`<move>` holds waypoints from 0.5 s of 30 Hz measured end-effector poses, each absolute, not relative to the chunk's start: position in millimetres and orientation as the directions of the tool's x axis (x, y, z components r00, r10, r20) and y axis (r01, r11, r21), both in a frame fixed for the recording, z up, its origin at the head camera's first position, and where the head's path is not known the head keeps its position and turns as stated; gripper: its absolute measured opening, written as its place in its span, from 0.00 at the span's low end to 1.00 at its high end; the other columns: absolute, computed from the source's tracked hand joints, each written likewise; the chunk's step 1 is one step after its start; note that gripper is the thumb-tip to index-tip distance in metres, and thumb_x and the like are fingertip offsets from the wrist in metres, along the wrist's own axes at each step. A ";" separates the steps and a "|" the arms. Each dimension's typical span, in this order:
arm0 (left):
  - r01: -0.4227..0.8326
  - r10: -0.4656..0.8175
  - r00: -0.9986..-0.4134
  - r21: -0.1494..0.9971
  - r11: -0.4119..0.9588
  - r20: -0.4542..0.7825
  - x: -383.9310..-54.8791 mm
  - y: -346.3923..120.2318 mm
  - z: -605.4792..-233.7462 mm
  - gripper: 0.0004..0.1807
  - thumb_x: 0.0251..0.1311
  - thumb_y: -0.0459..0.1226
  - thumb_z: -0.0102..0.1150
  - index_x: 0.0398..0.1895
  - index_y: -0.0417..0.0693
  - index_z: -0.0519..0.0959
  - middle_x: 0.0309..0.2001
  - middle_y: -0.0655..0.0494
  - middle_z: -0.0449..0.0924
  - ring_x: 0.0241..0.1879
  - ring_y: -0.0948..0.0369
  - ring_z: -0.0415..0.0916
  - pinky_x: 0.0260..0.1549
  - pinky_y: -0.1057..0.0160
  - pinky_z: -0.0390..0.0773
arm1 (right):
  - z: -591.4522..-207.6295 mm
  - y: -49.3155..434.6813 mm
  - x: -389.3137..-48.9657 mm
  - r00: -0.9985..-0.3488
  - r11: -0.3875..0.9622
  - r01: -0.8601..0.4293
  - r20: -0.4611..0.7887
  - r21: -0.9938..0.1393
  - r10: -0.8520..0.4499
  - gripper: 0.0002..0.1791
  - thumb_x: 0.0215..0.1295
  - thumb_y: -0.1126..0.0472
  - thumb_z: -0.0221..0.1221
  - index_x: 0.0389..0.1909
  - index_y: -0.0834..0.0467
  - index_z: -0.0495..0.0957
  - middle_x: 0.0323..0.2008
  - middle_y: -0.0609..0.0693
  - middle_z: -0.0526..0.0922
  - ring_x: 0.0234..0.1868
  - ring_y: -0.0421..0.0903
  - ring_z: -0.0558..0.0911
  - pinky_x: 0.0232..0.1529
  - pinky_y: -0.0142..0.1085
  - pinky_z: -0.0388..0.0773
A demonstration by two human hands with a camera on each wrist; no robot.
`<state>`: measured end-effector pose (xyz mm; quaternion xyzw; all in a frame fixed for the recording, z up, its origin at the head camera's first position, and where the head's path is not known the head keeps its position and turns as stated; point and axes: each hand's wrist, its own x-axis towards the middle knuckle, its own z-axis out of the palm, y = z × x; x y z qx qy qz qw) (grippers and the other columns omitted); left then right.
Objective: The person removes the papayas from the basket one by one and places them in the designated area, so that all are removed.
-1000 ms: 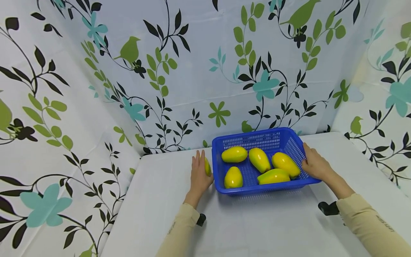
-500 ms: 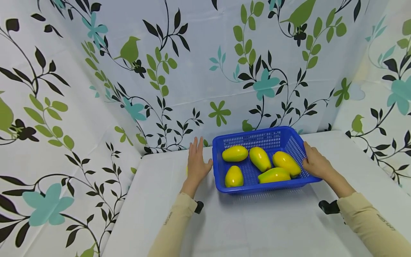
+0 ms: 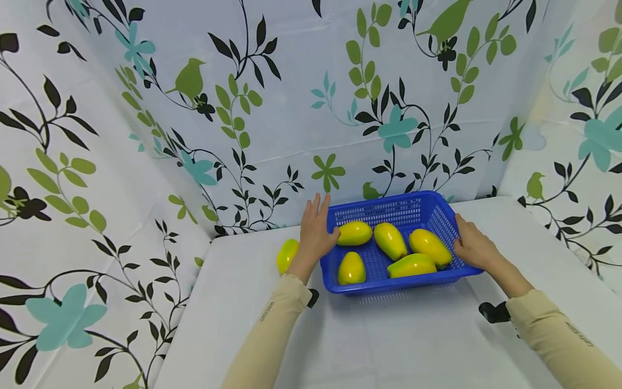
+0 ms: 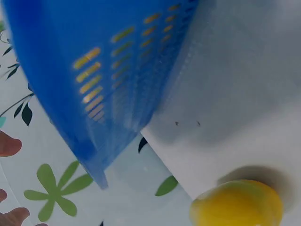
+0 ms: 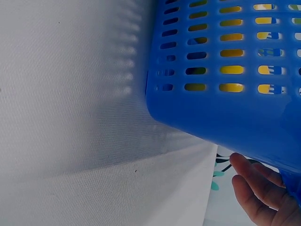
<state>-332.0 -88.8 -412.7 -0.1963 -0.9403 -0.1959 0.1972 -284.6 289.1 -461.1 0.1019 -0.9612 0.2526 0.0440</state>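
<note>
A blue perforated plastic basket (image 3: 398,282) with several shiny yellow mangoes (image 3: 390,241) inside is near the table's back edge. My right hand (image 3: 477,248) grips the basket's right end; in the right wrist view its bent fingers (image 5: 256,186) lie along the outer wall. With fingers spread and pointing up, my left hand (image 3: 315,232) overlaps the basket's left rim and holds nothing. A single mango (image 3: 286,255) lies on the table left of the basket, partly behind my left wrist. The left wrist view shows this mango (image 4: 240,205) apart from the basket wall (image 4: 56,61).
The white table (image 3: 379,340) extends in front of the basket and to its left. Patterned cloth (image 3: 291,108) with leaves and birds hangs behind the table and at both sides.
The loose mango has gone from beside the basket to farther left. My left hand has come away from it and moved right to the basket's rim. My right hand keeps its grip.
</note>
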 end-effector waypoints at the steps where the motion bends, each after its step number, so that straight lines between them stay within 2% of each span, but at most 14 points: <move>1: 0.451 0.303 -0.844 0.281 0.847 0.442 -332.8 -85.4 -412.2 0.47 0.57 0.38 0.67 0.77 0.43 0.54 0.75 0.37 0.52 0.73 0.36 0.49 0.70 0.42 0.55 | -460.7 288.6 -284.4 -0.975 0.852 -0.218 0.136 -0.477 -0.173 0.39 0.62 0.70 0.48 0.69 0.83 0.42 0.58 0.86 0.60 0.53 0.79 0.70 0.48 0.72 0.70; 10: 0.450 0.386 -0.868 0.165 0.878 0.314 -335.9 -55.8 -406.8 0.47 0.60 0.42 0.65 0.78 0.46 0.51 0.75 0.38 0.52 0.72 0.36 0.50 0.67 0.39 0.60 | -460.5 287.6 -284.8 -0.974 0.845 -0.226 0.139 -0.484 -0.180 0.39 0.61 0.70 0.47 0.68 0.84 0.42 0.57 0.87 0.60 0.52 0.79 0.71 0.48 0.71 0.71; 15: 0.463 0.418 -0.872 0.153 0.873 0.254 -335.2 -47.9 -401.2 0.46 0.61 0.41 0.65 0.78 0.46 0.51 0.75 0.37 0.52 0.73 0.36 0.49 0.67 0.38 0.58 | -459.7 289.2 -284.8 -0.976 0.847 -0.216 0.133 -0.486 -0.173 0.39 0.61 0.70 0.48 0.68 0.83 0.42 0.56 0.86 0.61 0.49 0.77 0.73 0.46 0.70 0.72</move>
